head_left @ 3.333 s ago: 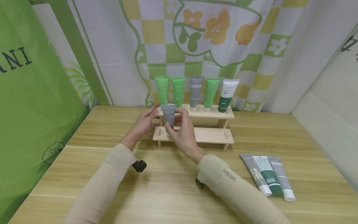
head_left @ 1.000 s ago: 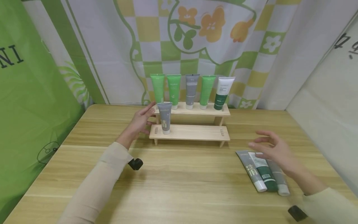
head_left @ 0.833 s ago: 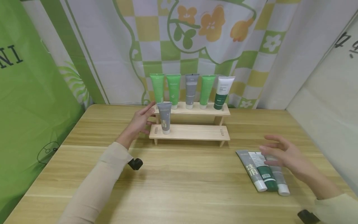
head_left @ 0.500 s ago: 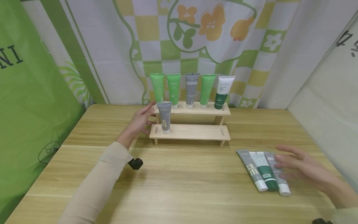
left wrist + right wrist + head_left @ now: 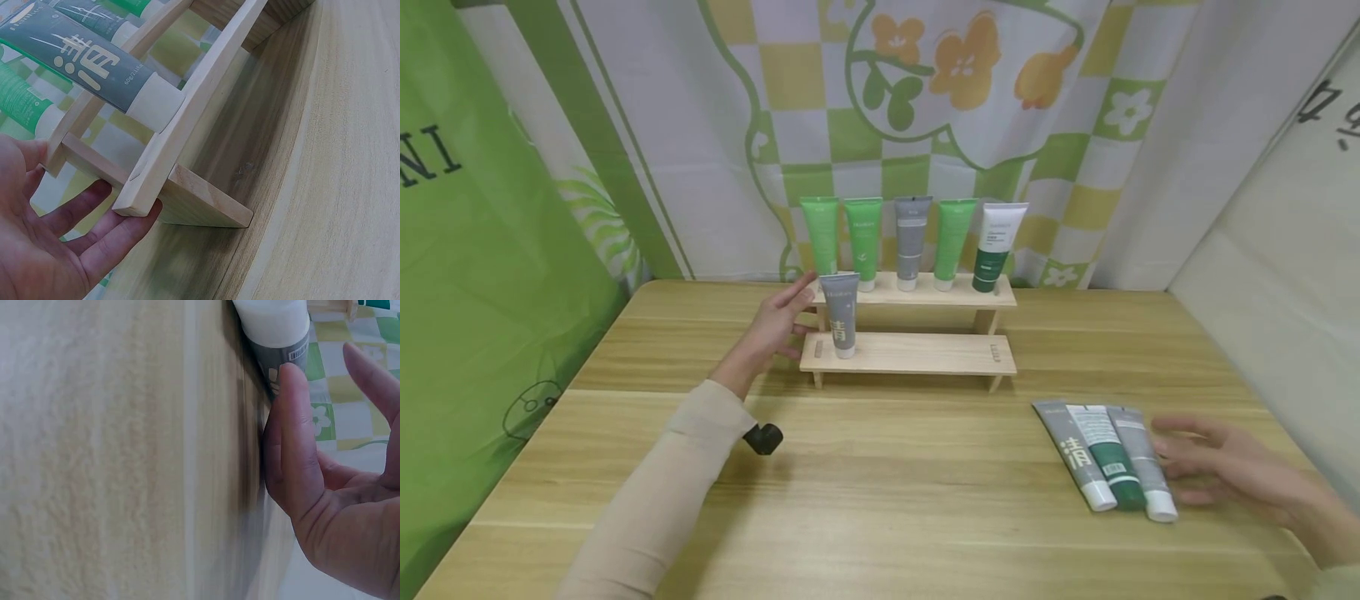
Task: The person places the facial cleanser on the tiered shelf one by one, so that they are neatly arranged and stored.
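My left hand (image 5: 772,329) holds the left end of a two-tier wooden display stand (image 5: 925,354); in the left wrist view its thumb and fingers (image 5: 119,244) meet the ends of both boards. A grey squeeze tube (image 5: 840,312) stands cap down at the left of the lower tier. My right hand (image 5: 1240,467), thumb and fingers apart, is beside a grey tube (image 5: 1142,462) lying at the right of a group of three. In the right wrist view a finger lies along that white-capped tube (image 5: 275,325). Left of it lie a white-and-green tube (image 5: 1108,458) and another grey tube (image 5: 1075,454).
On the upper tier several tubes stand in a row: green ones (image 5: 862,242), a grey one (image 5: 912,242) and a white-and-dark-green one (image 5: 998,247). A patterned curtain (image 5: 805,133) hangs behind the wooden table (image 5: 880,500). Green cloth (image 5: 497,250) hangs at the left.
My right hand let go of the grey tube on the lower tier, moved right over the lying tubes, then down to the right side of the group. My left hand stays at the stand.
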`<state>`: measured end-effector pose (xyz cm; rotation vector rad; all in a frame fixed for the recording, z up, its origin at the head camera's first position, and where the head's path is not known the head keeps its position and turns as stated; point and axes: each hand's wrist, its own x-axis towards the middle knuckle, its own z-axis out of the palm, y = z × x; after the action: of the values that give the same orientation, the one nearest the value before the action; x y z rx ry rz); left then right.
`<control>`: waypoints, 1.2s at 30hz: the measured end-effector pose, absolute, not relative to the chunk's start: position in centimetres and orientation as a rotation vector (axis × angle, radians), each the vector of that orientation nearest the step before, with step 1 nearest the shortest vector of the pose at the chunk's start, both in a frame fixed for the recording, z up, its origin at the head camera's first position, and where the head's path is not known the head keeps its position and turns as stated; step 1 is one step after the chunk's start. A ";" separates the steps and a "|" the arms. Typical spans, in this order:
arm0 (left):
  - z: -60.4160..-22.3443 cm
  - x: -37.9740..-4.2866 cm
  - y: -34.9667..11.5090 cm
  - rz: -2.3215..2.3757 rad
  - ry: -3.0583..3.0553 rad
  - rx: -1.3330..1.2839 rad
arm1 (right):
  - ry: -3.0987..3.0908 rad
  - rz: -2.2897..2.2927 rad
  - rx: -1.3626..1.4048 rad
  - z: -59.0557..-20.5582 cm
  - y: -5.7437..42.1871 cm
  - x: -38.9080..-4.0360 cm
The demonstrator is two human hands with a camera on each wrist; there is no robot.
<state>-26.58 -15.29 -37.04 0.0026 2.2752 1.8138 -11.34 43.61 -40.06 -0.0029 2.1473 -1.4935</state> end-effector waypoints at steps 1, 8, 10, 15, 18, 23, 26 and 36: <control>-37.1 -26.6 -15.3 1.815 2.275 0.004 | 2.155 -1.488 -0.006 -40.1 43.5 -11.3; -37.3 -26.8 -15.3 1.825 2.260 0.015 | 2.304 -1.360 0.045 -39.2 41.2 -10.8; -37.3 -26.9 -15.3 1.825 2.261 0.013 | 2.350 -1.308 0.054 -38.9 40.7 -10.7; -37.3 -26.9 -15.2 1.820 2.269 0.006 | 2.415 -1.211 0.067 -38.6 40.2 -10.8; -37.2 -26.9 -15.1 1.815 2.271 0.015 | 2.423 -1.179 0.065 -38.5 40.2 -10.8; -37.3 -26.9 -15.1 1.816 2.270 0.018 | 2.410 -1.176 0.078 -38.6 40.2 -10.9; -37.3 -26.9 -15.3 1.820 2.266 0.003 | 2.403 -1.191 0.087 -38.7 40.1 -11.0; -37.2 -26.7 -15.3 1.819 2.272 0.017 | 2.402 -1.190 0.079 -38.4 39.7 -11.3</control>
<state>-26.70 -15.34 -37.23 0.0172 2.2717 1.8191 -11.31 39.73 -38.40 0.0792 2.4018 -1.1904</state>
